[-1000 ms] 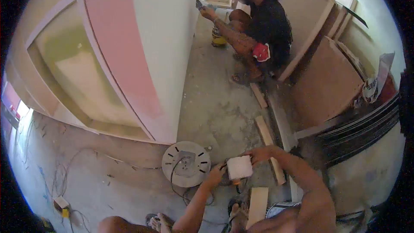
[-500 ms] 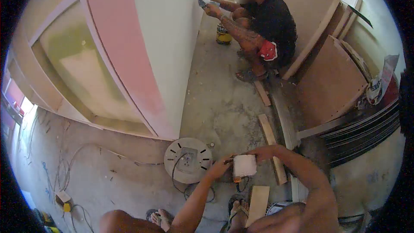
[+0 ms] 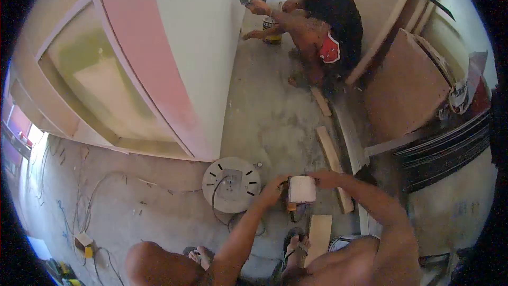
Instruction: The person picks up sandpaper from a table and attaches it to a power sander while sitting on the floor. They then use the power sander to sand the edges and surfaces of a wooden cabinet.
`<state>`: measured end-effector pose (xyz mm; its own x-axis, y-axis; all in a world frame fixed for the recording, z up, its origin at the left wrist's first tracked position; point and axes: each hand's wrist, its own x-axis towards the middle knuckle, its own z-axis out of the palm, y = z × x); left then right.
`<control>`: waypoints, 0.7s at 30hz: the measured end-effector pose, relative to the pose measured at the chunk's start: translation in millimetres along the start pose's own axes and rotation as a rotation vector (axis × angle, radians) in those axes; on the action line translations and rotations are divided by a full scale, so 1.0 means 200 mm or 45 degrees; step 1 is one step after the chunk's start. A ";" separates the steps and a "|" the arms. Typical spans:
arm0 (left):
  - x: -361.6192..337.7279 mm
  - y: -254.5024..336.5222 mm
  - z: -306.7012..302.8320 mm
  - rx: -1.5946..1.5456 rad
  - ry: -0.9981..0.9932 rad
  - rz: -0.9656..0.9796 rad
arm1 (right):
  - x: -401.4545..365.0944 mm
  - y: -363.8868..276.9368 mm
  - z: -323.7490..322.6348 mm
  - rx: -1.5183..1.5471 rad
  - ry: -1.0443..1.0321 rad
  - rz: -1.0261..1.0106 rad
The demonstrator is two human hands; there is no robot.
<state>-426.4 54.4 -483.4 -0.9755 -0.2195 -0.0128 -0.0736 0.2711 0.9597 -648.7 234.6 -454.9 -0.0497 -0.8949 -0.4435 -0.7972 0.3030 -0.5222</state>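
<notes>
A palm sander (image 3: pixel 302 189) with a pale square pad facing up is held between both my hands above the floor. My left hand (image 3: pixel 276 188) is closed around its left side, and my right hand (image 3: pixel 324 179) grips the upper right edge. Part of the fingers is hidden behind the tool. An orange part and a dark power cord (image 3: pixel 296 216) show below the pad. Just left of my left hand lies a round, pale cable reel (image 3: pixel 225 204) with dark slots, a cord running from its middle.
A co-worker (image 3: pixel 330 16) squats ahead with a scraper (image 3: pixel 244 1) beside the tall white-and-pink cabinet (image 3: pixel 196 47). Behind that arm stands a paint can (image 3: pixel 271 32). Wooden strips (image 3: pixel 334 167) and a board (image 3: pixel 318 238) lie right. Brown panels (image 3: pixel 407 90) lean at the wall; cords (image 3: pixel 90 196) cross the left floor.
My view has tipped slightly downward. Both hands keep hold of the sander. The co-worker's one hand has dropped from the cabinet side to near the floor; the scraper remains in the other.
</notes>
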 end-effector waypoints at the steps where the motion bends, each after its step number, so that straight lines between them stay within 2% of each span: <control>1: 0.05 -0.13 0.05 0.285 0.148 0.327 | -0.01 -0.02 0.00 0.075 0.119 -0.097; 3: 0.07 -0.17 0.08 0.566 0.292 0.653 | -0.04 -0.04 -0.01 0.095 0.115 -0.066; 5: 0.08 -0.20 0.08 0.180 0.124 0.158 | -0.04 -0.05 0.00 0.109 0.114 -0.041; 6: 0.10 -0.18 0.07 0.184 0.128 0.162 | -0.04 -0.01 0.04 0.052 0.191 -0.007; 8: 0.13 -0.17 0.06 0.188 -0.041 0.189 | -0.03 0.01 0.10 -0.008 0.268 0.022; 10: 0.14 -0.19 0.07 0.191 -0.023 0.187 | -0.03 0.00 0.14 0.013 0.338 0.169; 12: 0.16 -0.19 0.06 0.197 0.003 0.194 | -0.03 -0.03 0.15 -0.101 0.363 0.172; 14: 0.15 -0.20 0.06 0.359 0.203 0.219 | -0.02 -0.05 0.13 -0.209 0.394 0.177; 15: 0.12 -0.19 0.08 0.366 0.202 0.216 | -0.03 -0.09 0.10 -0.186 0.444 0.126; 17: 0.04 -0.17 0.17 -0.114 0.758 0.009 | -0.02 -0.15 0.09 -0.154 0.501 0.069; 19: -0.07 -0.22 0.24 0.034 0.782 -0.040 | 0.01 -0.18 0.07 0.272 0.495 0.293; 20: -0.11 -0.24 0.27 0.168 0.813 -0.086 | 0.03 -0.12 0.13 0.269 0.505 0.285; 21: -0.15 -0.25 0.32 0.173 0.822 -0.080 | 0.08 0.02 0.28 0.716 0.615 0.297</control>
<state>-406.1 107.0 -549.5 -0.6515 -0.7450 0.1435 -0.1933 0.3459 0.9182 -619.8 240.3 -504.5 -0.5384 -0.7920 -0.2879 -0.3150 0.5060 -0.8030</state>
